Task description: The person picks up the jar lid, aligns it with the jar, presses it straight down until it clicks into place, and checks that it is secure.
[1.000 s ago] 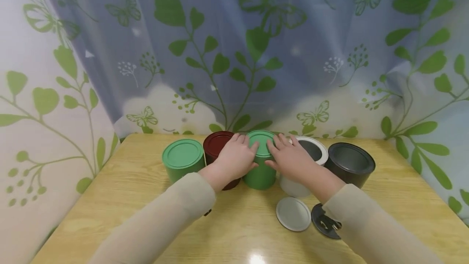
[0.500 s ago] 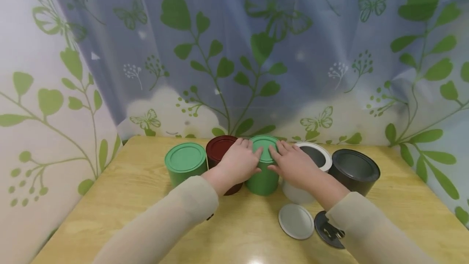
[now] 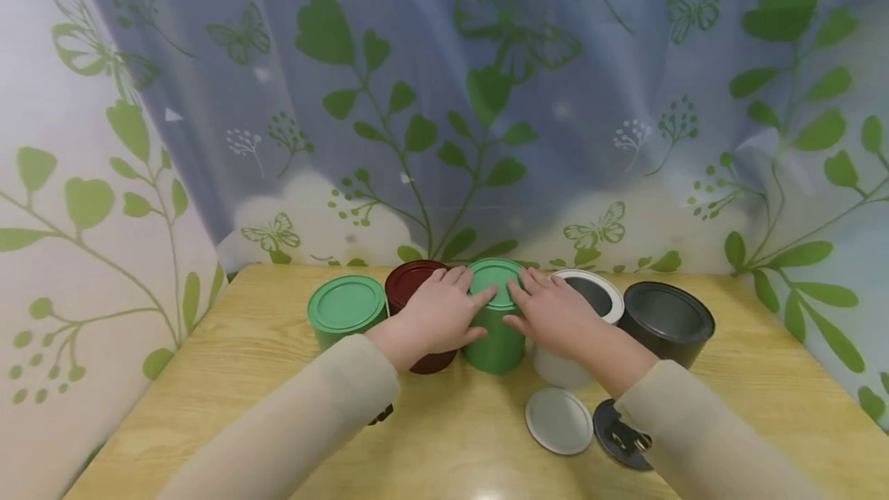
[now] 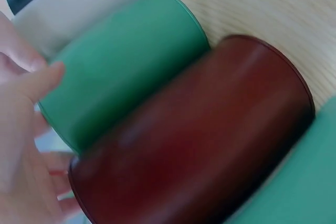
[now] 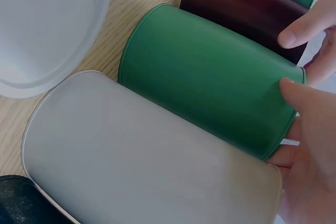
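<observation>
In the head view a green canister (image 3: pixel 495 342) with a green lid (image 3: pixel 497 275) stands mid-row, and both hands meet over it. My left hand (image 3: pixel 441 313) lies at the lid's left side, index finger across its edge, palm above the dark red canister (image 3: pixel 411 284). From the right, my right hand (image 3: pixel 556 315) lays its fingertips on the lid's edge, partly covering the white canister (image 3: pixel 613 301). The right wrist view has the right thumb (image 5: pixel 296 93) against the green wall just below the rim. The left thumb (image 4: pixel 46 80) overlaps the same canister in the left wrist view.
A second lidded green canister (image 3: pixel 346 305) stands at the row's left end. An uncovered black canister (image 3: pixel 656 342) ends the row at right. A grey lid (image 3: pixel 559 421) and a black lid (image 3: pixel 614 450) lie in front on the wooden table (image 3: pixel 451 446). A patterned curtain (image 3: pixel 417 99) hangs behind.
The head view shifts slightly. Both hands stay at the green lid; the left index finger and thumb stand a little further apart than before. The canisters and loose lids keep their places.
</observation>
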`<move>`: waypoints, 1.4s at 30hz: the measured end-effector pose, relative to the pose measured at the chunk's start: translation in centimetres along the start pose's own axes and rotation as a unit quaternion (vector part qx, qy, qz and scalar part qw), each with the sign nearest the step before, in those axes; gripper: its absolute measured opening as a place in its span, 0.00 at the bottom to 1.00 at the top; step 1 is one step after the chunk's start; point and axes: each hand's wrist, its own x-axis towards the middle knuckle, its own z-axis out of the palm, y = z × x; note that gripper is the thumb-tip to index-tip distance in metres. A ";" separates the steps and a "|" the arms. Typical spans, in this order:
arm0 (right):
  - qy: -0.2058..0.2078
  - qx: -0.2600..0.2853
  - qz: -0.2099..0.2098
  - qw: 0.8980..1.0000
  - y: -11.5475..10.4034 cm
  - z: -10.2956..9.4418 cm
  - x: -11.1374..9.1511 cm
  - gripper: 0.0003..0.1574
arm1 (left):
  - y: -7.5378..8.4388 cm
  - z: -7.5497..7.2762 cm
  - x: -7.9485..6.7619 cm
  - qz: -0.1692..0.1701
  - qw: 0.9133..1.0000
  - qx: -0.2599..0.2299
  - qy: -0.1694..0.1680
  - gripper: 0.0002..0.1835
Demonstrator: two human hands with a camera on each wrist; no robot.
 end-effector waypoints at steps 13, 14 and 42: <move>-0.035 0.021 0.010 0.999 -0.5 0.0 -0.2 0.39 | 0.9 0.5 0.3 -0.014 0.999 -0.036 -0.026 0.39; -0.032 0.020 0.007 0.999 -0.5 0.0 -0.2 0.39 | 0.9 0.5 0.2 -0.012 0.999 -0.034 -0.024 0.39; -0.050 -0.006 -0.006 0.999 0.6 -0.9 0.8 0.45 | 0.3 0.5 3.2 0.008 0.998 -0.063 0.014 0.37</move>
